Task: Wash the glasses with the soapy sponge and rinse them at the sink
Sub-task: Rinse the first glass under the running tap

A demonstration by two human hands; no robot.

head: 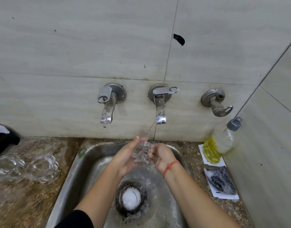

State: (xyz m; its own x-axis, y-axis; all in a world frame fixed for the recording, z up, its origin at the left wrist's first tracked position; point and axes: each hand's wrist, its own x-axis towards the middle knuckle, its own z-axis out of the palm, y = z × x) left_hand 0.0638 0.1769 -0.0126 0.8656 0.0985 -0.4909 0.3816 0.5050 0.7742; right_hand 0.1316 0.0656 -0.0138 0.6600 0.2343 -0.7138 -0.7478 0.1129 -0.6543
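Over the steel sink [70, 170], the left hand [127, 159] and right hand [162, 157] both grasp a clear glass [140, 152] in their fingers under running tap [160, 111] water.

Three glasses [142, 152], three wall taps [159, 104], one soap bottle [222, 139], one sponge [221, 181].

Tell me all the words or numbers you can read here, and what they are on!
None can be read.
Soap bottle: its yellow label has dark marks, too blurred.
Left tap handle: faint engraving, too small.
White cards under the soapy sponge: tiny dark print, unreadable.
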